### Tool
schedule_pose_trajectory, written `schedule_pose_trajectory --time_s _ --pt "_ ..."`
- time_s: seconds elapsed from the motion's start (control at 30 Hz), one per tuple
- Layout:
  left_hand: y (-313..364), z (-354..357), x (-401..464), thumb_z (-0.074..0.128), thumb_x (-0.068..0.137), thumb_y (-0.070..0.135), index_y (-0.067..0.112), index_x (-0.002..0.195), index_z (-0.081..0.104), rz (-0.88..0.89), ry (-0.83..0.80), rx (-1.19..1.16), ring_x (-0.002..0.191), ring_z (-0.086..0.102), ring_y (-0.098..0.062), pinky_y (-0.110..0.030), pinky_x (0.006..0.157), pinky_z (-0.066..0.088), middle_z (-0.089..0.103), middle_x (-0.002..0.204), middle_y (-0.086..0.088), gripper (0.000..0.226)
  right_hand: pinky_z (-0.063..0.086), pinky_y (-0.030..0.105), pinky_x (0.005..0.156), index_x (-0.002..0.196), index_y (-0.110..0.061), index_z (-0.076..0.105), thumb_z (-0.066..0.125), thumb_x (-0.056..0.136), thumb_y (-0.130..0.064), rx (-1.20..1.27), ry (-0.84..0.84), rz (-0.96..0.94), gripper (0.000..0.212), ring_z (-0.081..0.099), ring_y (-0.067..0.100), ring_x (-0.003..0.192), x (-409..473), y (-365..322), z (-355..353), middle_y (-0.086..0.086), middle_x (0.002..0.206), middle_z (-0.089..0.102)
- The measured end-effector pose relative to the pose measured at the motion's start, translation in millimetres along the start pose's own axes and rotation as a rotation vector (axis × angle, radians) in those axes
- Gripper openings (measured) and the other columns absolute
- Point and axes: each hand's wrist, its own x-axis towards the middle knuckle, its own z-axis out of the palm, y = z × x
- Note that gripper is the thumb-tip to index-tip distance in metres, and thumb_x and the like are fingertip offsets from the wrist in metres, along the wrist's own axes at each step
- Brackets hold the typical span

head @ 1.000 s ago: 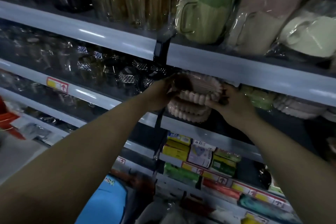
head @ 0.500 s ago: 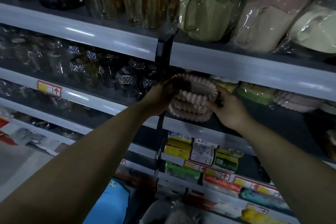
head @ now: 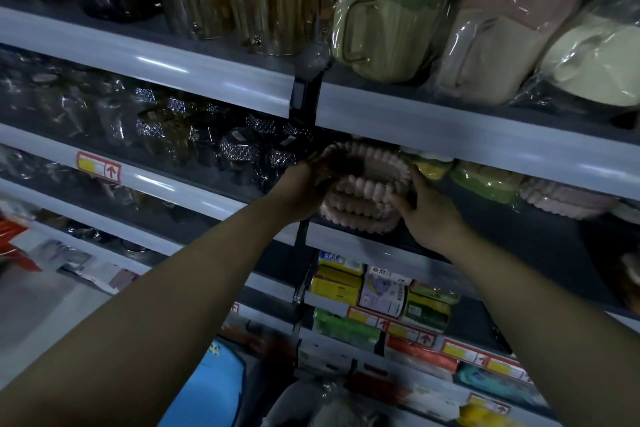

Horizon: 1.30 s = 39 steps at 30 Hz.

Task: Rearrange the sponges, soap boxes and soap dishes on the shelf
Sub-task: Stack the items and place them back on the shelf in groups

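A stack of pink scalloped soap dishes (head: pixel 363 198) stands at the left end of the dark middle shelf (head: pixel 540 236). My left hand (head: pixel 304 187) grips the stack's left rim, fingers curled over the top dish. My right hand (head: pixel 427 210) holds the stack's right side, thumb and fingers against the rims. To the right lie yellow (head: pixel 431 166) and green (head: pixel 485 182) wrapped soap dishes and another pink stack (head: pixel 561 198). Boxed soaps and sponges (head: pixel 381 291) fill the shelf below.
Wrapped green, pink and cream jugs (head: pixel 391 24) and amber glass jugs (head: pixel 266 7) crowd the top shelf. Dark glassware (head: pixel 207 139) fills the left bay, behind a black upright (head: pixel 304 100). A blue item (head: pixel 214 388) sits low down.
Both hands and the pink stack have stayed at the shelf's left end; the top dish has settled lower onto the stack. The view has shifted slightly.
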Motion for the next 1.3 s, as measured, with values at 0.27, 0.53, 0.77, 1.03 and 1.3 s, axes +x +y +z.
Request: schedule_pose_trajectory --time_s 0.27,0.53,0.77,1.03,1.3 --pt "39 -9 -42 0.051 0.091 0.038 0.028 0.146 0.031 -0.186 0.121 0.515 0.129 0.039 -0.030 -0.042 0.094 0.042 0.040 0.146 -0.001 0.059 0.032 0.041 0.109 0.145 -0.017 0.028 0.053 0.093 -0.028 -0.180 0.158 -0.161 0.058 0.031 0.032 0.134 -28 -6 -13 0.011 0.148 0.033" --pt "74 12 -121 0.045 0.092 0.039 0.020 0.128 0.050 -0.279 0.090 0.594 0.118 0.046 -0.030 -0.040 0.089 0.040 0.053 0.128 -0.004 0.041 0.035 0.042 0.098 0.131 -0.009 0.043 0.044 0.096 -0.023 -0.381 -0.011 -0.354 0.037 0.032 0.032 0.127 -80 -12 4 0.011 0.142 0.035" --pt "57 115 -209 0.046 0.093 0.044 0.022 0.132 0.047 -0.586 -0.060 0.424 0.123 0.046 -0.029 -0.041 0.093 0.041 0.053 0.132 -0.005 0.045 0.035 0.047 0.100 0.138 -0.007 0.035 0.038 0.099 -0.021 -0.508 -0.502 -0.511 0.042 0.032 0.035 0.127 -119 55 86 0.015 0.142 0.034" --pt "36 281 -323 0.051 0.090 0.027 0.021 0.143 0.027 -1.030 -0.340 0.303 0.129 0.037 -0.028 -0.041 0.093 0.040 0.035 0.146 -0.002 0.059 0.036 0.047 0.105 0.146 -0.019 0.015 0.046 0.095 -0.022 -0.710 -0.992 -0.482 0.060 0.028 0.034 0.135 -142 181 210 0.012 0.150 0.027" --pt "10 381 -356 0.064 0.084 0.045 0.024 0.149 -0.013 -1.404 -0.332 0.051 0.143 0.018 -0.031 -0.048 0.105 0.035 0.003 0.160 -0.007 0.104 0.032 0.050 0.109 0.148 -0.029 -0.006 0.061 0.086 -0.028 -0.524 -1.073 -0.414 0.091 0.022 0.037 0.139 -149 233 312 0.011 0.157 0.011"
